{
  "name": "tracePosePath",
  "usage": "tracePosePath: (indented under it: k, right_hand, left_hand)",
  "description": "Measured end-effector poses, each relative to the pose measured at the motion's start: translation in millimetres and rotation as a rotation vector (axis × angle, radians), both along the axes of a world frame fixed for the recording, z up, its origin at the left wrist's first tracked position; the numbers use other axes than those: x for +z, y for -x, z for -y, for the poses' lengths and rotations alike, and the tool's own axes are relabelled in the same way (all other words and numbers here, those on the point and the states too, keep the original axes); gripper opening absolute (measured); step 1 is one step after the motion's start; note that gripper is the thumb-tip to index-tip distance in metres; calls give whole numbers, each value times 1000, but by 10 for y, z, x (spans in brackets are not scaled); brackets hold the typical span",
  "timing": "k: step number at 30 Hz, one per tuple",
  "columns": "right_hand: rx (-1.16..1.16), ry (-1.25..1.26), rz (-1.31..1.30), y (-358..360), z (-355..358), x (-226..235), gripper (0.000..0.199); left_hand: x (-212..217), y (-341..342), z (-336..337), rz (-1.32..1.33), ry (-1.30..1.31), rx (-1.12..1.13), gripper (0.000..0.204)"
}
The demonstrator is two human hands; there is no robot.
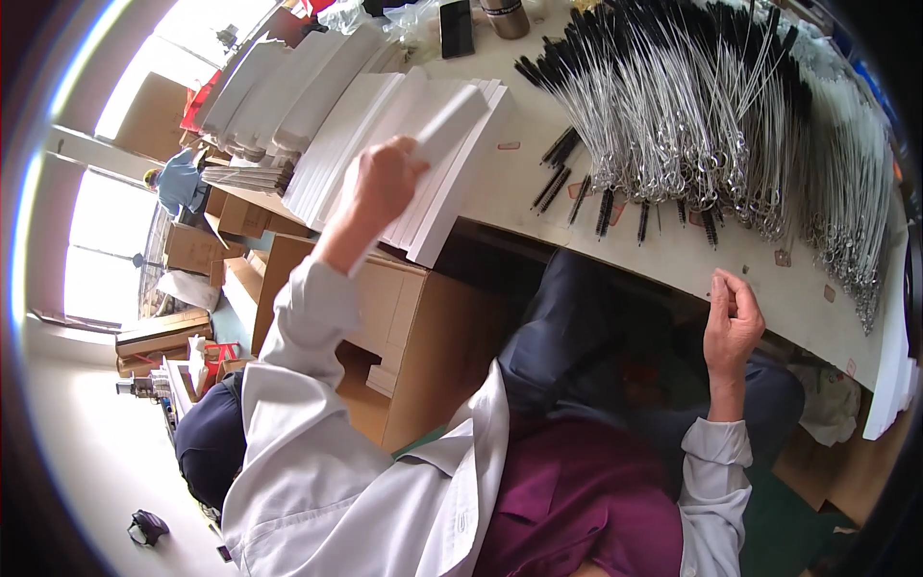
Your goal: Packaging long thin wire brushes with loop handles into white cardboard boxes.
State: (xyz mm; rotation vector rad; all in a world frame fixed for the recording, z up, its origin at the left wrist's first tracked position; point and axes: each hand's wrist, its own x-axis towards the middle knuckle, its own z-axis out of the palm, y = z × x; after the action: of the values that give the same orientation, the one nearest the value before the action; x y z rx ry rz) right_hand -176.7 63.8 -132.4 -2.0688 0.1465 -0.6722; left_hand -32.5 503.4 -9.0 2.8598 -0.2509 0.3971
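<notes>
My left hand (383, 181) is closed on a long, narrow white box (452, 123), slightly blurred, held at a slant above a row of similar flat white boxes (336, 144) at the left of the table. At the table's front edge, on the right, my right hand (735, 322) is closed with its fingers curled in; whether anything is inside cannot be seen. Beyond it lies a big heap of wire-handled brushes (663, 115) with black bristles and looped metal ends. Several short black brushes (606, 212) lie along the heap's near side.
A dark phone (457, 29) and a metal cup (506, 17) stand at the back of the table (510, 188). More white stacks (322, 82) lie at the far left. Below the table's left end is an open cardboard box (423, 337). Another person (180, 181) in blue is farther off.
</notes>
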Motion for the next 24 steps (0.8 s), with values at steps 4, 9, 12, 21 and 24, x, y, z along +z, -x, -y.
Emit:
tracePosePath:
  k: [4,9,12,21,24]
  right_hand:
    - [-4,58,25,-18,-3,-64,11]
    - [-6,91,87,-3,-32,-75,7]
    - [17,92,98,-52,-61,-106,6]
    - [-2,18,51,-17,49,-14,5]
    - [55,-146,129,53,152,-6,7]
  left_hand:
    - [34,-583,-326,46,-285,77,21]
    - [-35,-796,-442,86,-538,165,23]
    - [-47,-673,-451,128,-650,232,28]
    - [49,232,1040,7,-11,-167,34]
    - [-270,288,1241,23,195,-211,30]
